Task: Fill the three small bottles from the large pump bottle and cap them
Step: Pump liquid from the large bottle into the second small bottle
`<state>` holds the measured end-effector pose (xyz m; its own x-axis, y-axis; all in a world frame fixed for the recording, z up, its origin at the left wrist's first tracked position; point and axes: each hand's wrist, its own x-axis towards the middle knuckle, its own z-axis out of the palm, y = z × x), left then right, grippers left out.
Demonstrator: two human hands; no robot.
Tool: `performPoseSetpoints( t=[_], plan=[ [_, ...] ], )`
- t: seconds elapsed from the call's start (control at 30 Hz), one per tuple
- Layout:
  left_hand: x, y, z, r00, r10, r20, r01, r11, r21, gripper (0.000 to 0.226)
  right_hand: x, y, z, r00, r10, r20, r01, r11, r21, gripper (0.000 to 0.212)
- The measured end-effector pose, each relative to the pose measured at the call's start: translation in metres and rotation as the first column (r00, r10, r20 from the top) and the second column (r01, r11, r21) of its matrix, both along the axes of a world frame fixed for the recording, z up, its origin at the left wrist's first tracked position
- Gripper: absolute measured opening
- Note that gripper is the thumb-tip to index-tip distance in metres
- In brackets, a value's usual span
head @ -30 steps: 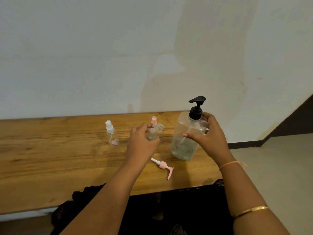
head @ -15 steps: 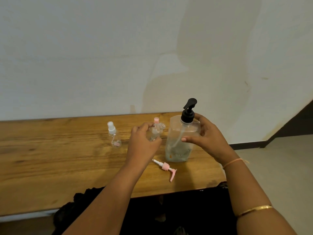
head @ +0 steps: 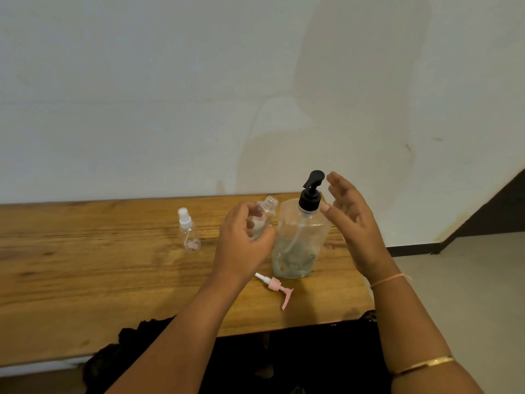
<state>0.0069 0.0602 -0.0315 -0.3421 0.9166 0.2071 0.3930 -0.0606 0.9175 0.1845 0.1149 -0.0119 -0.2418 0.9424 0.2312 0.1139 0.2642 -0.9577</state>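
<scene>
1. Surface (head: pixel 85 280): wooden, carries all items. The work zone sits at its right end, close to the near and right edges. Risk: anything knocked right or toward the near side drops to the floor.

2. Large pump bottle (head: pixel 298 245): stands on the surface right of centre, unheld. Body is clear and the liquid level looks low, so it is prob. light and top-heavy. The pump head (head: pixel 311 191) spout looks aimed up and away, not at a small bottle's mouth. Risk: a press w/o a steadying grip tips or skids it. A low level may also give air spurts and splatter.

3. Right hand (head: pixel 352 223): open, fingers (head: pixel 341 184) spread and relaxed, holding nothing, just right of the pump head. Contact w/ collar: cannot tell. Risk: an off-centre press shoves the bottle left.

4. Left hand (head: pixel 244 245): fingers curled round the open small bottle (head: pixel 264 214), just left of the large bottle, uncapped neck tilted toward it. Base hidden. Risk: narrow mouth misaligned w/ spout puts liquid on hand and surface, and wet plastic slips.

5. Capped small bottle (head: pixel 189 234): upright, well left, white spray top on. Fill state unclear. Third small bottle: not in view.

6. Pink pump cap (head: pixel 274 288): lies on its side, on the near side of the large bottle, betw. the forearms. Risk: a forearm sweep sends it off the near edge.
</scene>
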Motion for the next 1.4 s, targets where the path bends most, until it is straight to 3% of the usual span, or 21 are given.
performPoseSetpoints(
  t=[0.2,0.37,0.5,0.87,1.1,1.27,1.4],
  plan=[
    [0.008,0.004,0.002,0.999,-0.042,0.026,0.041,0.998,0.037,0.018,-0.019,-0.004,0.021,0.993,-0.054,-0.108,0.072,0.983,0.171,0.036],
    [0.012,0.01,0.003,0.999,-0.036,0.02,0.036,0.999,0.028,0.037,-0.026,-0.005,0.024,0.992,-0.079,-0.101,0.097,0.977,0.192,0.031],
    [0.016,0.013,0.004,0.994,-0.051,0.099,0.054,0.998,-0.029,0.04,-0.027,-0.005,0.025,0.986,-0.091,-0.14,0.115,0.978,0.173,0.026],
    [0.016,0.019,-0.003,0.997,-0.061,0.042,0.064,0.996,-0.061,0.055,-0.031,-0.005,0.027,0.975,-0.129,-0.181,0.164,0.968,0.189,0.019],
    [0.015,0.017,0.003,0.997,-0.074,-0.026,0.073,0.997,-0.031,0.046,-0.032,-0.006,0.025,0.98,-0.15,-0.132,0.179,0.953,0.246,0.025],
    [0.016,0.015,0.013,0.997,-0.073,-0.017,0.074,0.996,0.052,0.052,-0.03,-0.003,0.023,0.972,-0.233,0.008,0.201,0.852,0.483,0.02],
    [0.016,0.017,0.019,0.994,-0.083,-0.066,0.086,0.995,0.04,0.06,-0.029,-0.002,0.022,0.956,-0.286,0.06,0.206,0.804,0.558,0.024]
  ],
)
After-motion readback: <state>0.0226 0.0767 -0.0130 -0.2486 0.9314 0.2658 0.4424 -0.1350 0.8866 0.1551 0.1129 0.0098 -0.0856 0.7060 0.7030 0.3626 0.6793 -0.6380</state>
